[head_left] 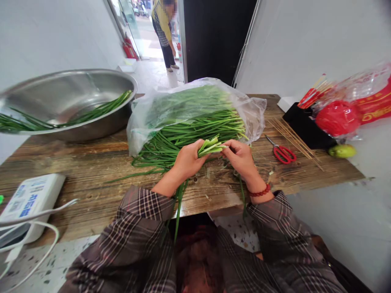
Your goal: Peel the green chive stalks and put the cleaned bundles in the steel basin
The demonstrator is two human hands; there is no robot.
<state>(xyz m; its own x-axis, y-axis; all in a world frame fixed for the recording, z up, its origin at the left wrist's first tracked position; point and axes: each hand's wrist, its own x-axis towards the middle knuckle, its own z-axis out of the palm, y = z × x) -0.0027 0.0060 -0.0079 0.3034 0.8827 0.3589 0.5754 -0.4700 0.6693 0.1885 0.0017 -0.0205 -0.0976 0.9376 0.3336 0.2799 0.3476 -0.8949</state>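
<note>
The stalks (211,147) look smooth, the basin (71,90) shiny metal and the table (91,179) rough-grained wood

A wooden surface (100,162) is carrying a steel basin (91,132) at ten o'clock, a plastic bag (255,112) of green stalks (201,127) at twelve and a white device (39,191) at eight. Red-handled scissors (284,154), thin sticks (301,143) and a black container (308,128) are resting around three.
</note>
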